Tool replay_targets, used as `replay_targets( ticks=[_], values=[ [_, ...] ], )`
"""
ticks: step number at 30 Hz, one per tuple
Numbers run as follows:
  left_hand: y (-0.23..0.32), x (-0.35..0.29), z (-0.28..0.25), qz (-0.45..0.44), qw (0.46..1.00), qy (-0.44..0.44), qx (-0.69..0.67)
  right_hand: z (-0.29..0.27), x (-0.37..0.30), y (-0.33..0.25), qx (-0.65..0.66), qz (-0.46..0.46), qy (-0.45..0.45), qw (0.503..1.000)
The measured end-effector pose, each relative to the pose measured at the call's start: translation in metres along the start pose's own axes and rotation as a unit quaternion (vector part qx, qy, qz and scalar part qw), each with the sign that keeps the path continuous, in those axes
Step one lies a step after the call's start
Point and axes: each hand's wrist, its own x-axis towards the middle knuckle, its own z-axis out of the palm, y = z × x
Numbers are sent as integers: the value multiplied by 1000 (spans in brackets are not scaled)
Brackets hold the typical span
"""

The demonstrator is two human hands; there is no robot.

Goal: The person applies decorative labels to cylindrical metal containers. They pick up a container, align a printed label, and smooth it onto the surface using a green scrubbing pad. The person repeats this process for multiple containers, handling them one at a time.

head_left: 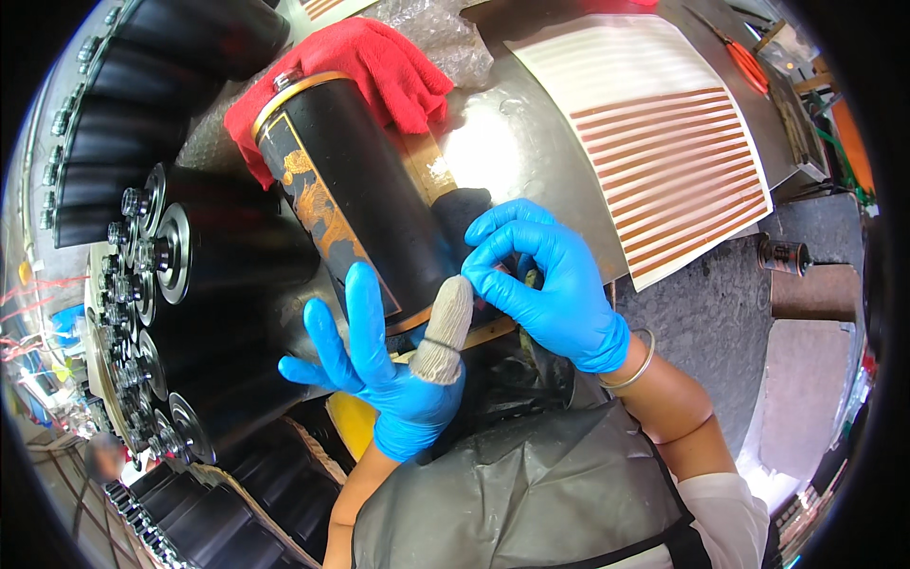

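Observation:
My left hand [408,394], in a blue glove, has its fingers spread and grips nothing. A knitted off-white finger sleeve [444,337] with a dark band around it covers its thumb. My right hand [545,284], also gloved in blue, pinches thumb and forefinger together right at the sleeve's tip. Whatever lies between those fingertips is too small to make out. Behind both hands, a black cylindrical canister [379,194] with gold trim and a gold decorated panel lies tilted on the metal table. My hands partly cover its near end.
Crumpled red cloth [374,66] lies behind the canister, beside bubble wrap [441,38]. Many black cylinders [237,237] with metal fittings crowd the left. To the right are a white sheet with brown strips [664,161], orange-handled scissors [744,64] and a small dark can [785,255].

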Motion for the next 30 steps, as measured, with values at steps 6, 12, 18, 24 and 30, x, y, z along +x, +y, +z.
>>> replay_targets(
  ticks=[6, 12, 18, 24, 30],
  values=[
    [-10, 10, 16, -147, 910, 18, -387, 1, 1, -3, 39, 38, 0, 999],
    [-37, 2, 3, -248, 848, -124, -451, 5, 5, -15, 19, -17, 0, 1000],
    [-55, -13, -4, -122, 962, -78, -232, 3, 2, -37, 16, -29, -6, 999],
    [-50, -21, -12, -72, 995, -4, -68, 4, -2, -21, 23, 9, 19, 1000],
    [-46, -25, -6, -47, 996, 65, -38, 7, -5, -12, 46, 21, 40, 998]
  ],
)
